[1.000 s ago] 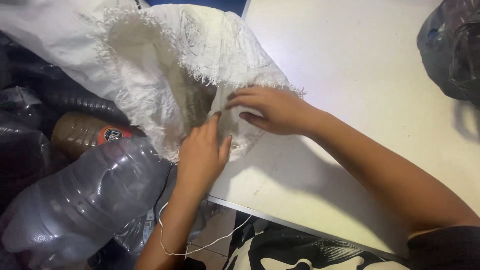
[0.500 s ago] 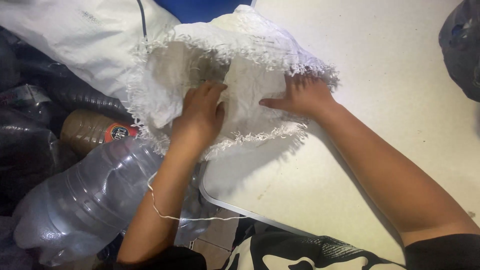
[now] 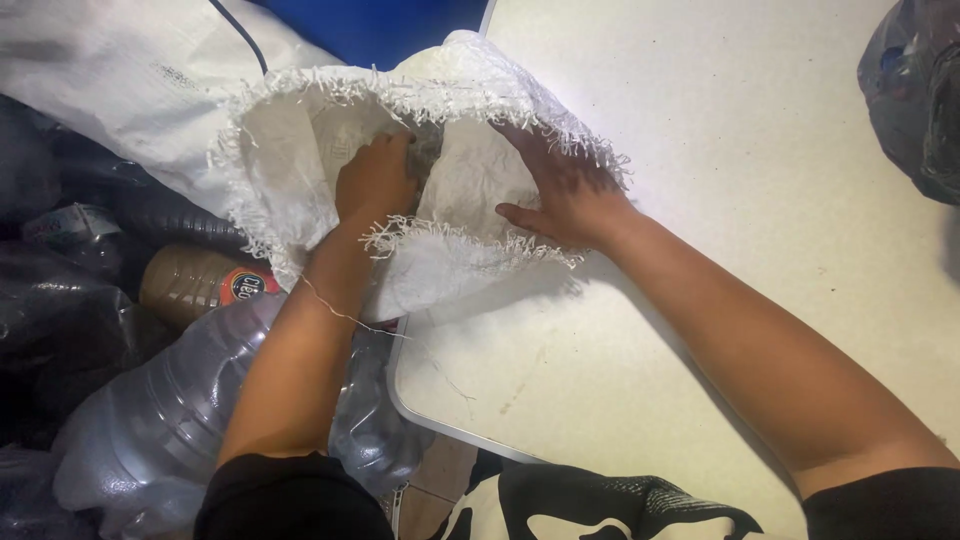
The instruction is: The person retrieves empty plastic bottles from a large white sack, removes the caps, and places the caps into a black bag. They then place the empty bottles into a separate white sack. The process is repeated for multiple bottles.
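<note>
Since a moment ago the left hand (image 3: 375, 182) has gone deeper into the white woven sack (image 3: 440, 180), and the right hand (image 3: 565, 190) has slid up along the sack's frayed rim.

The sack lies over the near left corner of the white table (image 3: 700, 300), with its mouth facing the person. Part of it rests on the table and part hangs off the left edge. The left hand is inside the mouth, with its fingers curled on the inner cloth or on something in there; I cannot tell which. The right hand lies flat and spread on the far side of the rim, pressing it down and out. It looks like this keeps the mouth wide so the other hand can get in.

A loose thread (image 3: 340, 312) from the sack crosses the left wrist.

Left of the table sits a pile of squashed plastic bottles: a big clear bottle (image 3: 170, 410) and a brown bottle (image 3: 200, 285) with a red label. A dark plastic bag (image 3: 915, 95) sits at the table's far right corner.
</note>
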